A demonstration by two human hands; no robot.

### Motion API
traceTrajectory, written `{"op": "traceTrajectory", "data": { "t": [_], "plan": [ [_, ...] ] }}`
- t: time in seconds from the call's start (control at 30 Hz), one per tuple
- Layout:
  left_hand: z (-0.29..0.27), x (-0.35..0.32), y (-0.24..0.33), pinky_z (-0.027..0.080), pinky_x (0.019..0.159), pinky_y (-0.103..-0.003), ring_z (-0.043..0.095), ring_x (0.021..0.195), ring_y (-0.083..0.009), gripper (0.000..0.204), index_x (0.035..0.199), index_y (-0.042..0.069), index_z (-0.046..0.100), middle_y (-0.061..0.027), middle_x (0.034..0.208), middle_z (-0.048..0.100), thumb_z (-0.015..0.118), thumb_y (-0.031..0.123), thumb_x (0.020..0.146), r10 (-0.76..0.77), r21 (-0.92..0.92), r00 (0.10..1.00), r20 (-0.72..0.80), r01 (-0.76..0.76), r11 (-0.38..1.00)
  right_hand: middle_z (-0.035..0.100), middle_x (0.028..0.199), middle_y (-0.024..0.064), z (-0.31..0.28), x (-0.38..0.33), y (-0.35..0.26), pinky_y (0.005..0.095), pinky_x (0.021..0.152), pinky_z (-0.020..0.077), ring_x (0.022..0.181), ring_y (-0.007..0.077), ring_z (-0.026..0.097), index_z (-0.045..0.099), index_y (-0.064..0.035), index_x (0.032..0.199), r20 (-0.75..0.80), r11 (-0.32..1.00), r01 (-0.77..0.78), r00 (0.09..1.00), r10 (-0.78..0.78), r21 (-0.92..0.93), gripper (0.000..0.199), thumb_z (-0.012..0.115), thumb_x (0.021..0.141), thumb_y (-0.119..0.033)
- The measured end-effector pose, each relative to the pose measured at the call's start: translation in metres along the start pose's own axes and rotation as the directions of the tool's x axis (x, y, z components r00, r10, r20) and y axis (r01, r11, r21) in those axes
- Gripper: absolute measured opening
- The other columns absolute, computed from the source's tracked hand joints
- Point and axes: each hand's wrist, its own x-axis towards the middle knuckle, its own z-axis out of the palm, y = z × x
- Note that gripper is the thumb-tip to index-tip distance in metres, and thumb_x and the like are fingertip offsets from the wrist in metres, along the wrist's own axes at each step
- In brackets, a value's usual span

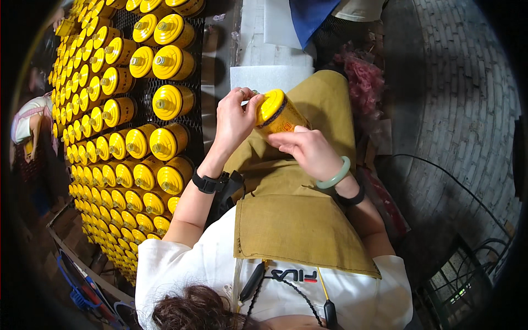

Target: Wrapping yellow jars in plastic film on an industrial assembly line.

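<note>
The left hand [236,118] pinches, fingers curled, at the top of a tilted can [285,115] above the apron [294,217]; the right hand [314,151] loosely grips its near side (more cans [125,174] stand left)

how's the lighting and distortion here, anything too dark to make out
Head view: bright light on the left hand and the yellow canister at its fingertips; head view: the brick-patterned floor curves near the right rim, and the canister rows bend and shrink leftward; head view: black corners, with the lower-right object too dark to identify.
</note>
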Motion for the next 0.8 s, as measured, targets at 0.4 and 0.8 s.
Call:
{"op": "traceTrajectory", "data": {
  "t": [0.4,0.8],
  "plan": [
    [0.008,0.000,-0.074,0.046,0.066,-0.022,0.056,0.076,-0.0045,0.026,0.104,-0.002,0.067,-0.0005,0.084,0.065,0.055,0.021,0.103,-0.383,-0.442,0.900,0.209,0.437,0.784,0.067,0.090,0.0166,0.014,-0.018,0.015,0.0382,0.077,0.0519,0.081,0.0315,0.064,0.074,-0.0069,0.110,0.063,0.969,0.141,0.989,-0.130,-0.204,0.033,0.061,0.082,0.005],
    [-0.056,-0.002,-0.035,0.052,0.083,-0.024,0.064,0.092,-0.0086,0.019,0.108,0.001,0.064,-0.0037,0.104,0.069,0.054,0.017,0.103,-0.105,-0.912,0.958,0.266,0.286,0.295,0.044,0.151,0.0215,-0.044,0.036,0.039,0.0304,0.083,0.0526,0.096,0.0223,0.063,0.015,-0.0063,0.158,-0.438,0.994,-0.022,0.898,-0.029,-0.111,0.068,0.039,0.096,0.006]
  ]
}}
